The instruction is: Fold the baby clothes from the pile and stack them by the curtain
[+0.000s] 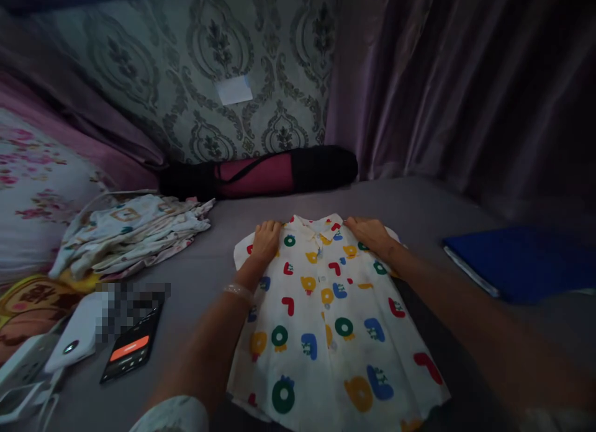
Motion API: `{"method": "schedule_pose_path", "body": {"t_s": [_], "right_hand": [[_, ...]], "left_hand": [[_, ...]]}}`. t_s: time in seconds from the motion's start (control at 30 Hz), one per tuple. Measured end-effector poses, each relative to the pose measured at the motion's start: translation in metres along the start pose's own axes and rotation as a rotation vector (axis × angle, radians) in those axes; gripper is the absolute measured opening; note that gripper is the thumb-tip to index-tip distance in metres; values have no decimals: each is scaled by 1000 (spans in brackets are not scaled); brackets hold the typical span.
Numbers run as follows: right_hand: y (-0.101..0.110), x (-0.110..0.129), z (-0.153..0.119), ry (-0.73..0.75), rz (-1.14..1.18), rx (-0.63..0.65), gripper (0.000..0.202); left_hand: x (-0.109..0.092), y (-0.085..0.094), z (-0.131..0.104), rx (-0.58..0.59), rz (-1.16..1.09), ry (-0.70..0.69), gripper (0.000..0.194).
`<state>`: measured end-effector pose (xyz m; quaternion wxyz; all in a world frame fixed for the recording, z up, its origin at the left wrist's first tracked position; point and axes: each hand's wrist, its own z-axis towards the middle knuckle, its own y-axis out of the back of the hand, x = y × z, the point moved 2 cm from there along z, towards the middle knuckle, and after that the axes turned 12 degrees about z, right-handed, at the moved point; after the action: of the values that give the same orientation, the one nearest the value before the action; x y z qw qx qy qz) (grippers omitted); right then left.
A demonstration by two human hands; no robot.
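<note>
A small white short-sleeved shirt [298, 323] with red, green, blue and yellow prints is spread front side up, its collar pointing away from me. My left hand [267, 238] rests on its left shoulder, fingers near the top edge, with a clear bracelet on the wrist. On the right shoulder lies my right hand [369, 233], its fingertips beside the collar. Both hands have their fingers close to the cloth; whether they pinch it is too small to tell.
Crumpled clothes [135, 230] lie at the left. Nearer are a lit phone [133, 339], a white device [81, 333] and a power strip [28, 360]. A black and pink rolled bag [261, 174] lies along the wall. A blue folder [521, 264] is at the right.
</note>
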<state>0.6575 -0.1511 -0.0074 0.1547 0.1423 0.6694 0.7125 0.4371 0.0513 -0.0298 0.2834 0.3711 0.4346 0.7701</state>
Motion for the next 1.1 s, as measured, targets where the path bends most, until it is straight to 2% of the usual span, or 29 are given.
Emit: {"method": "schedule_pose_path", "body": {"t_s": [0.13, 0.2, 0.33, 0.43, 0.53, 0.6, 0.67, 0.73, 0.83, 0.9, 0.93, 1.0, 1.1], "right_hand": [[-3, -4, 24, 0, 9, -57, 38], [-5, -6, 31, 11, 14, -50, 35], [-11, -9, 44, 4, 127, 53, 32], [-13, -12, 60, -39, 321, 61, 37], [-15, -13, 78, -54, 547, 158, 39], [-17, -13, 85, -47, 640, 215, 32], [-18, -13, 87, -28, 671, 222, 24], [-19, -11, 84, -31, 661, 160, 20], [-19, -2, 76, -51, 538, -4, 26], [-20, 6, 70, -28, 404, -43, 31], [-20, 7, 68, -15, 348, -37, 33], [-18, 0, 64, -31, 307, 0, 35], [-12, -38, 55, -178, 409, 83, 37]], "left_hand": [[8, -3, 19, -21, 15, 77, 39], [11, -7, 25, 11, -11, 92, 39], [15, -21, 36, 217, -174, 47, 33], [18, -31, 50, 347, -352, 131, 32], [14, -37, 66, 458, -611, 211, 35], [9, -38, 75, 491, -770, 234, 29], [4, -37, 79, 499, -844, 244, 19], [0, -34, 79, 457, -828, 239, 16], [-7, -26, 73, 213, -640, 186, 21], [-12, -22, 66, 81, -448, 108, 26], [-13, -21, 62, 71, -371, 86, 29], [-7, -22, 56, 136, -276, 94, 34], [29, -27, 44, 270, -335, 174, 41]]}}
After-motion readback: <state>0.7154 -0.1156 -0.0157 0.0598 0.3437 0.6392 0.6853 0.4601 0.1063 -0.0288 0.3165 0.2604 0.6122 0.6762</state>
